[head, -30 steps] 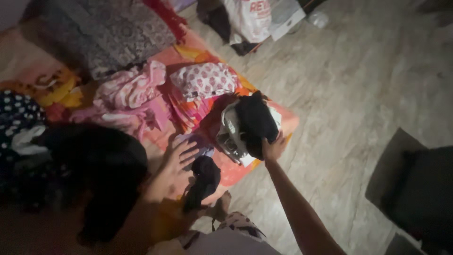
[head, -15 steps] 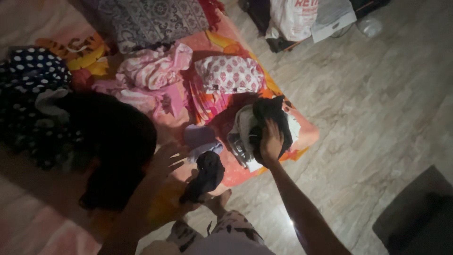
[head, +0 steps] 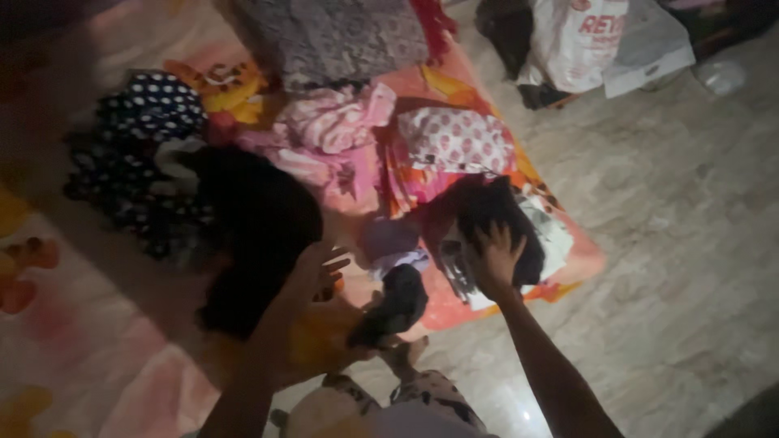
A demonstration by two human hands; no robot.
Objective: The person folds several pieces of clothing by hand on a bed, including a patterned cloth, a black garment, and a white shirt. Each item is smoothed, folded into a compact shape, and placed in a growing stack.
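Observation:
My right hand [head: 495, 258] presses, fingers spread, on a black garment [head: 495, 212] that tops a small stack of folded clothes with a white piece [head: 548, 231] under it, near the corner of a pink and orange mat [head: 580, 264]. My left hand [head: 320, 268] hovers open over the mat beside a large black garment [head: 260, 223]. A small dark cloth [head: 398, 300] and a pale lilac piece [head: 389, 239] lie between my hands.
Further back lie a folded white cloth with pink print [head: 454, 138], crumpled pink clothes [head: 333, 122], a black polka-dot garment [head: 150, 105] and a grey patterned fabric [head: 341, 32]. A white plastic bag [head: 580, 40] sits on the marble floor [head: 673, 211]. My knee shows at the bottom.
The view has swung so the mat sits further right. My right hand has slid from the edge of the stack onto its top and spread out. My left hand lifted slightly.

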